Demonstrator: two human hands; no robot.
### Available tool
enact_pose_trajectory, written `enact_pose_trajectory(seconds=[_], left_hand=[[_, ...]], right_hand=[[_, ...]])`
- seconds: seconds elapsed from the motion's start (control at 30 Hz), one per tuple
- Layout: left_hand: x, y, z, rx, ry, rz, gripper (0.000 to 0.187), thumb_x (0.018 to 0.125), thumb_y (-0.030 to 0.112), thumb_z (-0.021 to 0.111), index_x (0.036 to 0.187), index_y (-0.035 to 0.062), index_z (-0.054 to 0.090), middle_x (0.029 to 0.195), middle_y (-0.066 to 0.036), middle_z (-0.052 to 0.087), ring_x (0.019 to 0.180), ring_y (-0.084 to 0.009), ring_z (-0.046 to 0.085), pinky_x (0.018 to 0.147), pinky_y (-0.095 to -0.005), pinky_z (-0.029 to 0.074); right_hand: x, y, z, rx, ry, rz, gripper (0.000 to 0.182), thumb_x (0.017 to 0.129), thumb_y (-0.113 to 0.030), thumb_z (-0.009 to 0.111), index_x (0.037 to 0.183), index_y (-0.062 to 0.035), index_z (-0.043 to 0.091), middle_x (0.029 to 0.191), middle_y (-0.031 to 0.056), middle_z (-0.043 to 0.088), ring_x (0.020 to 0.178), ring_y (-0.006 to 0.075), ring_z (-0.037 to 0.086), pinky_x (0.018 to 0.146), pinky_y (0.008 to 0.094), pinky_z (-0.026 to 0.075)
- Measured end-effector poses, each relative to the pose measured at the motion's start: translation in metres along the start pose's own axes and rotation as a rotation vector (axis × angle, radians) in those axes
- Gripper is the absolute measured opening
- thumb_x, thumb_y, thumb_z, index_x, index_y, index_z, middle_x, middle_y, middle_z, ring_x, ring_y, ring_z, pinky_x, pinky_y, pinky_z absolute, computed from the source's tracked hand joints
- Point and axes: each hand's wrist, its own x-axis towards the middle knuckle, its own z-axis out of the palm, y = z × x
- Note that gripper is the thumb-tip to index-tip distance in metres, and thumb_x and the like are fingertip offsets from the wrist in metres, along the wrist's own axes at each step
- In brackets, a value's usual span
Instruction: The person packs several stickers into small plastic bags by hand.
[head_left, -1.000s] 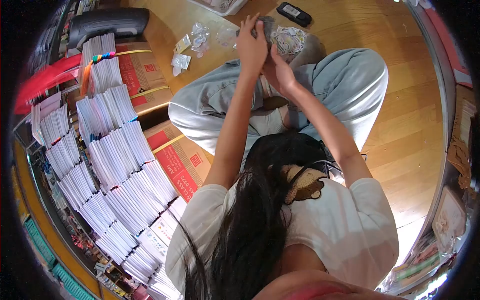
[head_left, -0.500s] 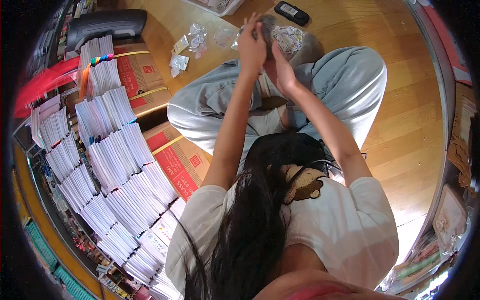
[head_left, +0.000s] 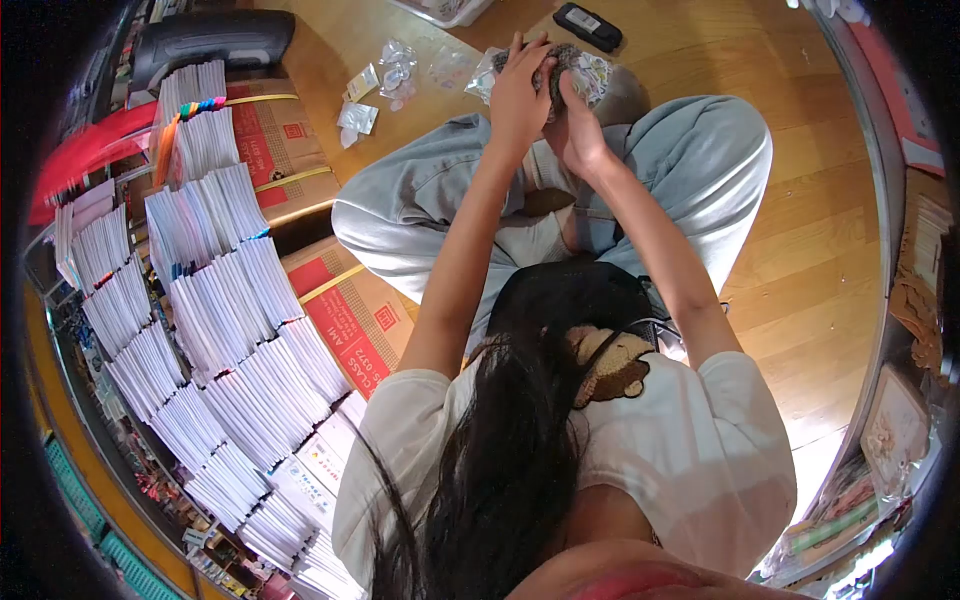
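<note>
A dark grey, fuzzy-looking object (head_left: 562,62) is between my two hands, above my crossed legs. My left hand (head_left: 520,95) lies over its left side with the fingers bent around it. My right hand (head_left: 577,132) supports it from the right and below, thumb pointing up. Under and beside the hands is a clear bag of small white and coloured pieces (head_left: 590,78). Small clear packets (head_left: 398,72) and a silvery packet (head_left: 357,118) lie on the wooden floor to the left.
Stacks of booklets (head_left: 235,300) and cardboard boxes (head_left: 345,310) stand on the left. A black case with a label (head_left: 587,27) and a white tray (head_left: 445,8) lie at the top. Shelved goods (head_left: 900,430) line the right edge.
Both hands have come closer together around the grey object and moved slightly right. My left hand has turned so that its back shows more. The view has shifted a little.
</note>
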Motion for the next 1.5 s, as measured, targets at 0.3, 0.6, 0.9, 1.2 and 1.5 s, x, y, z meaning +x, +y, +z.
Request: enact_pose_trajectory(seconds=[0.3, 0.6, 0.9, 1.2, 1.5], left_hand=[[-0.013, -0.068, -0.06, 0.102, 0.118, -0.332, 0.026, 0.087, 0.024, 0.05, 0.099, 0.0024, 0.059, 0.092, -0.02, 0.06, 0.085, -0.0362, 0.057, 0.073, -0.0401, 0.044], [-0.038, -0.107, -0.141, -0.11, 0.376, -0.507, 0.044, 0.086, 0.034, 0.054, 0.107, -0.0042, 0.057, 0.097, -0.019, 0.062, 0.092, -0.0253, 0.058, 0.08, -0.0315, 0.043], [-0.049, -0.019, -0.115, -1.189, -0.188, -0.696, 0.062, 0.089, 0.053, 0.036, 0.129, 0.0056, 0.041, 0.13, -0.008, 0.042, 0.12, -0.0167, 0.037, 0.101, -0.0287, 0.025], [-0.008, -0.149, -0.163, 0.057, -0.409, -0.593, 0.055, 0.082, 0.044, 0.052, 0.123, 0.0073, 0.047, 0.121, -0.018, 0.051, 0.111, -0.0296, 0.049, 0.09, -0.037, 0.041], [-0.033, -0.311, -0.15, 0.715, -0.13, -0.86, 0.068, 0.077, 0.022, 0.055, 0.136, 0.0067, 0.024, 0.14, -0.024, 0.019, 0.128, -0.0382, 0.024, 0.1, -0.0573, 0.02]], right_hand=[[-0.004, 0.002, -0.006, -0.598, 0.092, 0.012, 0.031, 0.092, -0.022, 0.046, 0.118, -0.0076, 0.052, 0.1, 0.0012, 0.057, 0.089, 0.0105, 0.052, 0.082, 0.0256, 0.04], [0.033, -0.009, -0.043, -2.147, -0.076, -0.479, 0.062, 0.082, -0.03, 0.055, 0.133, -0.0057, 0.032, 0.131, 0.0209, 0.039, 0.125, 0.0325, 0.033, 0.101, 0.0391, 0.026], [-0.009, 0.031, 0.062, -1.527, -0.323, -0.444, 0.077, 0.075, -0.024, 0.067, 0.136, -0.0055, 0.024, 0.134, 0.0209, 0.035, 0.127, 0.034, 0.03, 0.103, 0.0375, 0.025], [-0.014, 0.006, 0.016, -1.539, -0.034, -0.489, 0.047, 0.079, -0.007, 0.059, 0.123, -0.002, 0.043, 0.12, 0.0139, 0.049, 0.112, 0.023, 0.046, 0.096, 0.0328, 0.033], [-0.039, 0.016, -0.023, -1.5, 0.155, -0.282, 0.04, 0.082, -0.012, 0.056, 0.119, -0.0012, 0.047, 0.117, 0.0131, 0.051, 0.107, 0.0225, 0.048, 0.094, 0.0322, 0.035]])
